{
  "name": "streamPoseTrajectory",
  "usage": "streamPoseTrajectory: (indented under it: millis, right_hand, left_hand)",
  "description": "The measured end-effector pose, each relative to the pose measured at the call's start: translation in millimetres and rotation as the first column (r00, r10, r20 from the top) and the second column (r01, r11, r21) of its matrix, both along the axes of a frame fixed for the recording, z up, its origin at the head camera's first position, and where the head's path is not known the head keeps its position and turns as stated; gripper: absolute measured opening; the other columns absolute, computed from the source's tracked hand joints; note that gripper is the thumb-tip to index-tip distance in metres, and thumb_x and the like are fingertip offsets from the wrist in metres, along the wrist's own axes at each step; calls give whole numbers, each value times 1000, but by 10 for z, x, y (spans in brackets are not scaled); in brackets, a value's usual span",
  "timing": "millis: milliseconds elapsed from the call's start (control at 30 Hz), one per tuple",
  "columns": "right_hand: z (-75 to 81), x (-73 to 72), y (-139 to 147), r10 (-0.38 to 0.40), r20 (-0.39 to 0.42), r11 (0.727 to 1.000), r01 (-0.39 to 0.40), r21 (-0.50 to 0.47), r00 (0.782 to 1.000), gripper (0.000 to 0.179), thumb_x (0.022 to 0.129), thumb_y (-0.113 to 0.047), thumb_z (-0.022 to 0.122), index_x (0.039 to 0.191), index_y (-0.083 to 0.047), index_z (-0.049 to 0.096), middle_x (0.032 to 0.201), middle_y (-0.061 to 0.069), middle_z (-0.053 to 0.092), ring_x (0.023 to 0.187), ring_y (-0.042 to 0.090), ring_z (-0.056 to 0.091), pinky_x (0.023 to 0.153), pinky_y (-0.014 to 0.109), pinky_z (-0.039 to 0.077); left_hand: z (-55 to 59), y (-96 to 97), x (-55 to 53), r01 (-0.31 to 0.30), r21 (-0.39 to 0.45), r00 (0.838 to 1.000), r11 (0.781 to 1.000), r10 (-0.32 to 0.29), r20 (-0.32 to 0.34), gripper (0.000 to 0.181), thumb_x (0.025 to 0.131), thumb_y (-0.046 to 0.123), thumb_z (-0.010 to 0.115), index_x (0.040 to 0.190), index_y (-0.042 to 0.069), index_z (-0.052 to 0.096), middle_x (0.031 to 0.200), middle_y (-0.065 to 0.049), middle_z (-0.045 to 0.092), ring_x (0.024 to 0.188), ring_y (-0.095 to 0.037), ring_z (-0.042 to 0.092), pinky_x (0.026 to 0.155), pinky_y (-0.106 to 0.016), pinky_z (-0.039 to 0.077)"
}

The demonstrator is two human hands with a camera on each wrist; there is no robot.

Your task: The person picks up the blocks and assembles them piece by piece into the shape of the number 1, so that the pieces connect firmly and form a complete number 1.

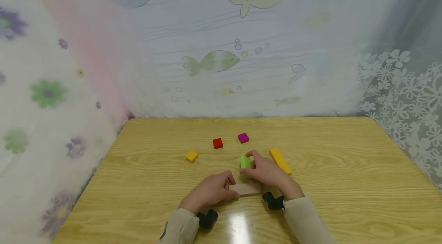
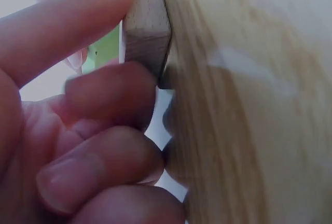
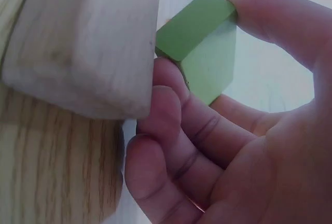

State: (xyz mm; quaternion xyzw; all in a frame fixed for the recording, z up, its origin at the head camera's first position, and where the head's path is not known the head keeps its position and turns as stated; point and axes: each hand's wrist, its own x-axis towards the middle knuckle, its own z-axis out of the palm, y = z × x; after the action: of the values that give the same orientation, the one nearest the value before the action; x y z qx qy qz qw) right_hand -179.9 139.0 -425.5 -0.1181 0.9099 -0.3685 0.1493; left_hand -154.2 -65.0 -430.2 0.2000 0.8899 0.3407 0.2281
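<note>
A plain wooden block [image 1: 246, 189] lies lengthwise on the table, and my left hand [image 1: 215, 189] grips its left end between thumb and fingers. In the left wrist view the block's end face [image 2: 148, 50] shows beside the curled fingers. Just beyond that block, my right hand [image 1: 271, 173] pinches a light green block [image 1: 245, 162], tilted on edge. The right wrist view has the green block [image 3: 199, 40] between thumb and fingers, with the wooden block [image 3: 88, 42] close by on the left. Whether the two blocks touch is hard to tell.
Farther back lie a red block [image 1: 218, 143], a purple block [image 1: 243, 138] and a small yellow-orange block [image 1: 192, 156]. A long yellow block [image 1: 280, 161] sits just right of my right hand. Behind the wooden table [image 1: 155, 132] hangs a fish-patterned curtain [image 1: 207, 25].
</note>
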Motion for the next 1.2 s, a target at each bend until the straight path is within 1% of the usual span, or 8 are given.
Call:
streamPoseTrajectory:
  millis: [267, 467, 667, 933, 1100, 1200]
  right_hand:
    - [-21, 12, -1, 45, -1, 998, -45, 41, 999, 59, 79, -45, 62, 123, -11, 42, 66, 2, 52, 51, 14, 43, 48, 28, 35]
    - [-8, 42, -16, 101, 0, 992, -100, 77, 995, 57, 79, -46, 62, 122, -12, 45, 65, 1, 51, 51, 13, 43, 48, 27, 34]
    - [4, 48, -29, 111, -14, 987, -108, 118, 994, 59, 77, -47, 63, 121, -12, 45, 63, 2, 50, 50, 13, 41, 47, 27, 32]
    - [-11, 68, -64, 129, -21, 974, -123, 190, 991, 60, 76, -49, 64, 121, -15, 44, 65, -1, 50, 55, 13, 44, 50, 28, 35]
    - [3, 72, -62, 135, -11, 975, -131, 182, 991, 61, 76, -50, 63, 123, -15, 43, 67, -1, 50, 57, 13, 45, 52, 28, 36]
    - [13, 64, -33, 142, -11, 978, -138, 156, 990, 56, 78, -47, 63, 121, -15, 46, 66, -1, 50, 55, 12, 43, 50, 27, 35]
  left_hand:
    - [19, 16, -2, -3, -22, 1000, 1000, 3, -1, 30, 75, 45, 67, 91, 24, 54, 64, 2, 48, 55, -11, 42, 51, -26, 33]
    - [-22, -5, -17, 7, -27, 1000, 1000, -7, 13, 30, 74, 44, 68, 91, 23, 55, 64, 3, 51, 56, -11, 44, 52, -26, 35]
    - [-64, -25, -38, 32, 3, 999, 999, -32, -8, 29, 75, 44, 68, 91, 23, 55, 65, 5, 54, 56, -9, 47, 53, -25, 37]
    - [-61, -25, -30, 35, 23, 999, 999, -36, 8, 29, 75, 42, 69, 90, 22, 56, 66, 4, 55, 56, -10, 46, 52, -25, 36]
    - [-49, -24, -40, 36, 26, 999, 999, -36, 14, 28, 74, 42, 69, 90, 22, 56, 68, 4, 54, 58, -10, 46, 53, -25, 37]
    - [-39, -15, -45, 36, 22, 999, 999, -37, 16, 28, 74, 43, 69, 89, 23, 56, 69, 4, 54, 59, -10, 46, 54, -25, 37]
